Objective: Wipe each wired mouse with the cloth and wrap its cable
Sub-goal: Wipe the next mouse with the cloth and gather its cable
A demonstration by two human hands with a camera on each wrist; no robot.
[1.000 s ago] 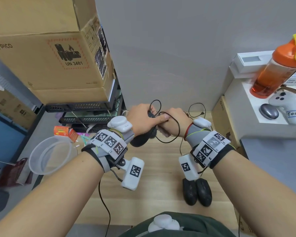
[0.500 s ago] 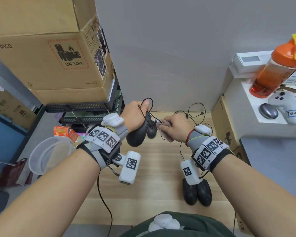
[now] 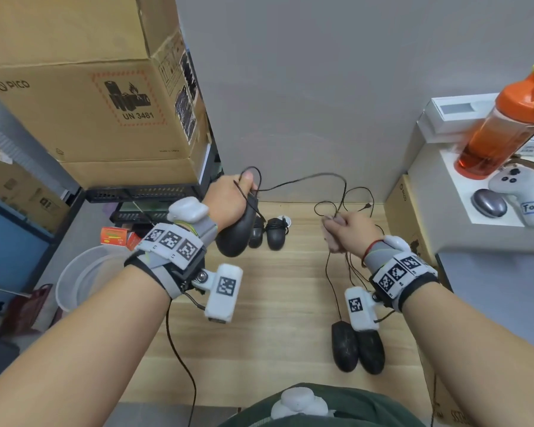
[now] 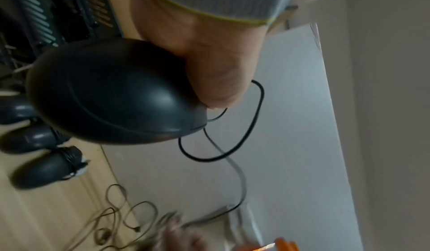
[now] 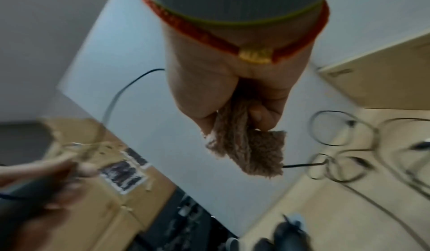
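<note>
My left hand grips a black wired mouse above the wooden table, thumb on top with a loop of its cable beside it. That cable stretches right to my right hand, which holds a brown fuzzy cloth bunched in its fingers, with the cable running through it. Two black mice with wrapped cables lie behind the left hand. Two more black mice lie side by side under my right wrist, their cables loose.
A large cardboard box sits on dark racks at the left. A white shelf at the right carries an orange bottle, a white controller and a grey mouse. A clear tub stands low at the left. Loose cable loops lie by the wall.
My hands were together at the mouse; now they are apart. The right hand has slid right along the cable with the cloth, and the left hand has moved left with the mouse.
</note>
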